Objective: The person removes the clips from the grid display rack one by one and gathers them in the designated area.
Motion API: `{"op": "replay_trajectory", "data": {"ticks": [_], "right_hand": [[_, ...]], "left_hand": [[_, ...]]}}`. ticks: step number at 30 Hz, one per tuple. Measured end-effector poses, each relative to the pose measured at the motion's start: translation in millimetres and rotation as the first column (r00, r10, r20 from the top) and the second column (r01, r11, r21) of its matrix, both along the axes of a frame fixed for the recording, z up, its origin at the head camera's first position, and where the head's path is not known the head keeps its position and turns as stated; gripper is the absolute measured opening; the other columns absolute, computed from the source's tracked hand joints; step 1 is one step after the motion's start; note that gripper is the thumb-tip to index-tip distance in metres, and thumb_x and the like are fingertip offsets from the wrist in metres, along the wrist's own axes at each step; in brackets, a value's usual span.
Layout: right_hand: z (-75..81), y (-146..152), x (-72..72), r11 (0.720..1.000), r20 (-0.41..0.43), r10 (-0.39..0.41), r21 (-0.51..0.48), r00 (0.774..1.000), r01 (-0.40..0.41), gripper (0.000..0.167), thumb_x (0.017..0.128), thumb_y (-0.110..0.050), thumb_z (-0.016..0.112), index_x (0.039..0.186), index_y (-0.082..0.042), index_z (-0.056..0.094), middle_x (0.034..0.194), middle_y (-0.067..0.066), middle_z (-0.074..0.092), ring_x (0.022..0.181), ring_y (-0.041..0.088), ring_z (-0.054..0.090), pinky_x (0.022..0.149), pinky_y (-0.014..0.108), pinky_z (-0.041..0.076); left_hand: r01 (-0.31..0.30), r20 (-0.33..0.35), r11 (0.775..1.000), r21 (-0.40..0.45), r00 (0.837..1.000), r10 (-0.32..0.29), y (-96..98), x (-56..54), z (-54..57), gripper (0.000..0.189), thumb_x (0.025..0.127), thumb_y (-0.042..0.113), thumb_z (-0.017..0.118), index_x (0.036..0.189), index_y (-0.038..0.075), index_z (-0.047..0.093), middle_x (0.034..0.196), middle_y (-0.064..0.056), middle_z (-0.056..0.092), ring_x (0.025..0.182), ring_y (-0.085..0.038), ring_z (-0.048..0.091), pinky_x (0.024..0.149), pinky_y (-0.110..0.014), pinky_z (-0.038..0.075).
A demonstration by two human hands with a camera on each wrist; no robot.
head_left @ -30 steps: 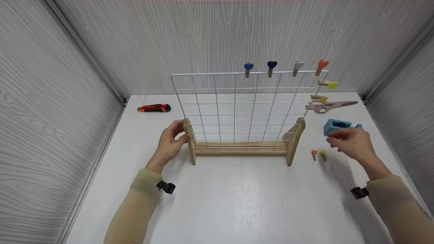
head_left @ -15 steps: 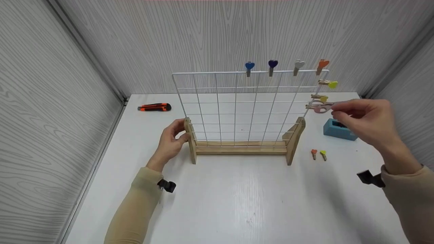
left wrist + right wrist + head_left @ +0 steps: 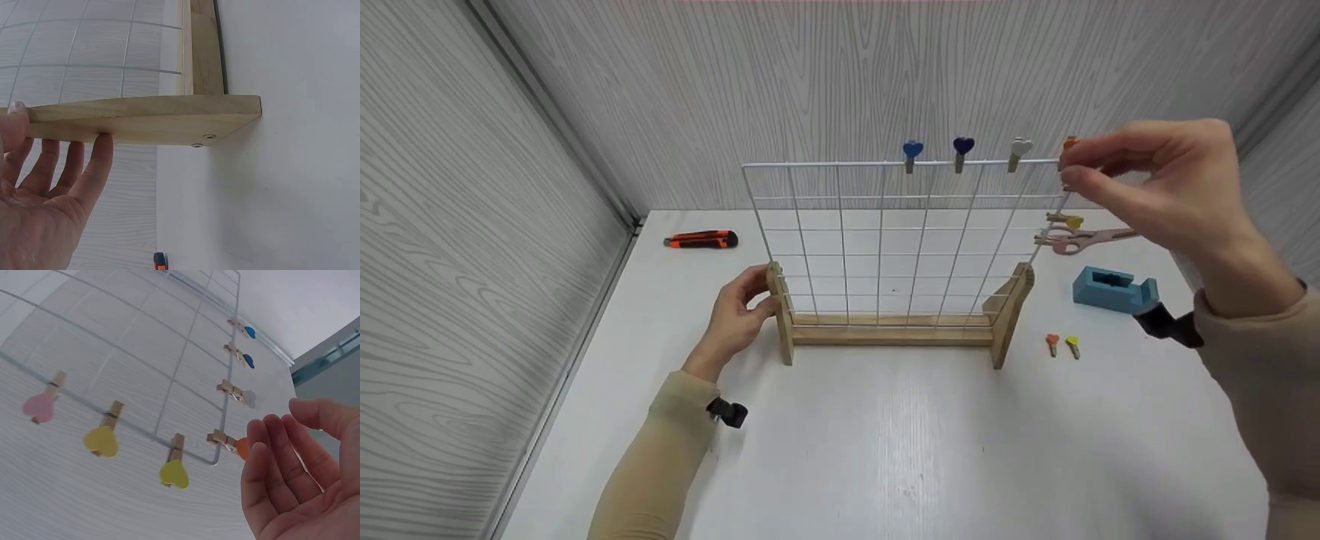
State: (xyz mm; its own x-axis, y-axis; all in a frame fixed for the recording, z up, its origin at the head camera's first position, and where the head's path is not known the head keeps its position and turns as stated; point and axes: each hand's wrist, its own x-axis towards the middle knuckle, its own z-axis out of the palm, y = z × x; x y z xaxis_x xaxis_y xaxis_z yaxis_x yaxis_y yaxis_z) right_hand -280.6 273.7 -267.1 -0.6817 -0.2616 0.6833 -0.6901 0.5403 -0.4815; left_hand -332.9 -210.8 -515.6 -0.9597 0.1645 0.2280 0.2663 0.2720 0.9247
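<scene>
A white wire grid [image 3: 880, 228] stands upright in a wooden stand [image 3: 892, 339]. My left hand [image 3: 733, 313] grips the stand's left side piece [image 3: 140, 121], thumb on one face and fingertips on the other. My right hand [image 3: 1181, 180] is raised at the grid's top right corner, fingers bent loosely. In the right wrist view its fingertips overlap the orange heart clothespin [image 3: 216, 437], with a gap between thumb and fingers. White [image 3: 239, 394], dark blue [image 3: 239, 354] and blue [image 3: 242, 326] heart clothespins follow along the top. Yellow [image 3: 174, 469] and pink [image 3: 40, 406] ones grip the side wire.
Orange [image 3: 1053, 344] and yellow [image 3: 1073, 347] heart clothespins lie on the white table right of the stand. Behind them are a teal tape dispenser [image 3: 1110, 291] and pink scissors [image 3: 1084, 240]. An orange and black utility knife [image 3: 701, 239] lies at the back left.
My right hand has risen from beside the teal dispenser, past the scissors, to the grid's top right corner. My left hand has stayed on the stand.
</scene>
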Motion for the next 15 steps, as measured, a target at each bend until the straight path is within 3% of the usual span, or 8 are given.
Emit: {"op": "replay_trajectory", "data": {"ticks": [4, 7, 13, 15], "right_hand": [[17.9, -18, -15.0, 0.995, -0.064, 0.098, 0.031, 0.993, -0.096, 0.01, 0.093, 0.009, 0.08, 0.103, 0.009, 0.084, 0.101, -0.036, 0.077, 0.089, -0.01, 0.074, 0.086, 0.006, 0.059], [26.2, -33, -25.1, 0.99, -0.075, 0.12, 0.085, 0.99, -0.114, 0.012, 0.095, 0.006, 0.081, 0.107, 0.006, 0.085, 0.103, -0.037, 0.076, 0.093, -0.012, 0.073, 0.089, 0.006, 0.059], [35.2, -62, -38.4, 0.973, 0.017, 0.04, 0.225, 0.999, -0.043, 0.021, 0.104, -0.013, 0.08, 0.122, -0.004, 0.084, 0.116, 0.009, 0.086, 0.099, -0.018, 0.065, 0.094, 0.005, 0.054], [37.1, -70, -43.2, 0.962, 0.07, 0.018, 0.27, 0.997, -0.036, 0.023, 0.106, -0.018, 0.078, 0.126, -0.007, 0.084, 0.12, 0.011, 0.085, 0.099, -0.019, 0.063, 0.094, 0.005, 0.053]], "left_hand": [[-0.004, -0.005, 1.0, -0.009, 1.0, 0.004, 0.0, -0.3, -0.6, 0.047, 0.107, 0.0, 0.071, 0.154, 0.004, 0.062, 0.148, -0.02, 0.069, 0.146, -0.034, 0.063, 0.102, -0.017, 0.062], [-0.009, 0.004, 1.0, -0.009, 1.0, 0.009, -0.3, -0.2, -1.5, 0.047, 0.107, 0.0, 0.072, 0.153, 0.005, 0.063, 0.147, -0.018, 0.07, 0.146, -0.033, 0.063, 0.102, -0.018, 0.062], [-0.003, 0.028, 1.0, -0.012, 1.0, 0.003, 0.2, 0.0, -0.9, 0.048, 0.107, 0.0, 0.072, 0.153, 0.006, 0.063, 0.149, -0.018, 0.069, 0.149, -0.034, 0.062, 0.102, -0.018, 0.062], [-0.003, 0.029, 1.0, -0.019, 1.0, 0.003, 0.4, 0.3, -1.2, 0.049, 0.107, 0.0, 0.072, 0.154, 0.006, 0.062, 0.15, -0.018, 0.069, 0.149, -0.034, 0.062, 0.102, -0.016, 0.062]]}}
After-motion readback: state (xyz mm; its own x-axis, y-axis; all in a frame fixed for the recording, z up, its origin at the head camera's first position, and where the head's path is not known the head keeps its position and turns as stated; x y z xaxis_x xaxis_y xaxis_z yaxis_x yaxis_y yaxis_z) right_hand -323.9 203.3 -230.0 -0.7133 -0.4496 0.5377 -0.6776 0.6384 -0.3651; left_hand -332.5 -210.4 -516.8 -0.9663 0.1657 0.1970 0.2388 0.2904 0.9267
